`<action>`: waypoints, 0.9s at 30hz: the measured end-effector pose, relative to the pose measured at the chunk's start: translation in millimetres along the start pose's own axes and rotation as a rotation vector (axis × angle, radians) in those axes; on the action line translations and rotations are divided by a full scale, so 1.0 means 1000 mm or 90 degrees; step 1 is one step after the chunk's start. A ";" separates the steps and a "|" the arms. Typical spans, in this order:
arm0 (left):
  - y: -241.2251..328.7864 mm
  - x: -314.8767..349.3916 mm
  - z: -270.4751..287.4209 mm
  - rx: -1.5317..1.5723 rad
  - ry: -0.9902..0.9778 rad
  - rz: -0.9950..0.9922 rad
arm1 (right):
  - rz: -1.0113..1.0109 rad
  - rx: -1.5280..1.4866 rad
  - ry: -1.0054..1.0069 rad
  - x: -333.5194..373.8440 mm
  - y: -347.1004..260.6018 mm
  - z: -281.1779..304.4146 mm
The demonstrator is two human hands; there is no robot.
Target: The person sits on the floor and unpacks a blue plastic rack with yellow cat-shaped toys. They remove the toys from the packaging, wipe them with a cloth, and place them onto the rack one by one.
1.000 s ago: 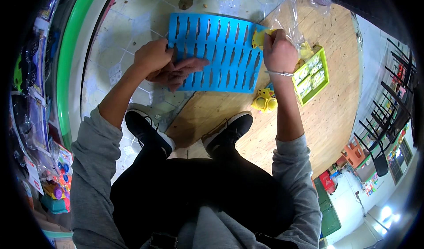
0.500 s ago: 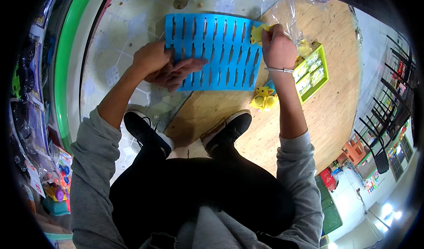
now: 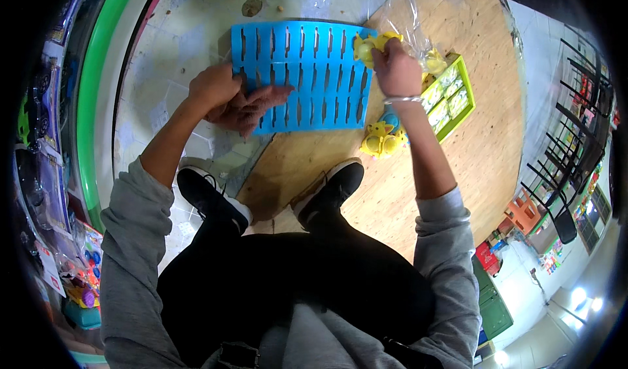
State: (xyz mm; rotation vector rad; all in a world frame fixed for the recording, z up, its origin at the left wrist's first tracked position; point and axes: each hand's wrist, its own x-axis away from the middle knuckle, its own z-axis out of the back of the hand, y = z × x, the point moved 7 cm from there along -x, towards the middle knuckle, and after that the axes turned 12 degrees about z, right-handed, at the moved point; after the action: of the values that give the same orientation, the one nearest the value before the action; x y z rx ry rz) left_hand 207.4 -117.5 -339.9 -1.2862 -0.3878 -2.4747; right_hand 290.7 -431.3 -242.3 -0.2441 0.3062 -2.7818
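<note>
right hand (image 3: 398, 74): we are pinching a yellow toy (image 3: 366, 48). left hand (image 3: 214, 86): we are clasping a brown cloth (image 3: 252, 106). a blue panel (image 3: 307, 62) is lying between both grips.

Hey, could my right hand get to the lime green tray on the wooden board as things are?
Probably yes: the lime green tray lies close beside the right hand, and its open top looks mostly uncovered. That hand grips a yellow toy, though, so it isn't free.

Right arm (image 3: 433, 156) outstretched, fingers (image 3: 387, 56) curled
</note>
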 end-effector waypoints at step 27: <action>0.019 0.003 -0.014 0.038 0.020 -0.080 | -0.091 -0.044 -0.065 0.033 0.044 -0.001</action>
State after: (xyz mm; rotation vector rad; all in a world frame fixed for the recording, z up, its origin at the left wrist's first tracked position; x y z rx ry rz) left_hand 203.6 -140.7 -343.8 -1.2340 -0.5455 -2.5620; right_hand 273.5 -482.6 -248.9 -0.4394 0.3740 -2.8889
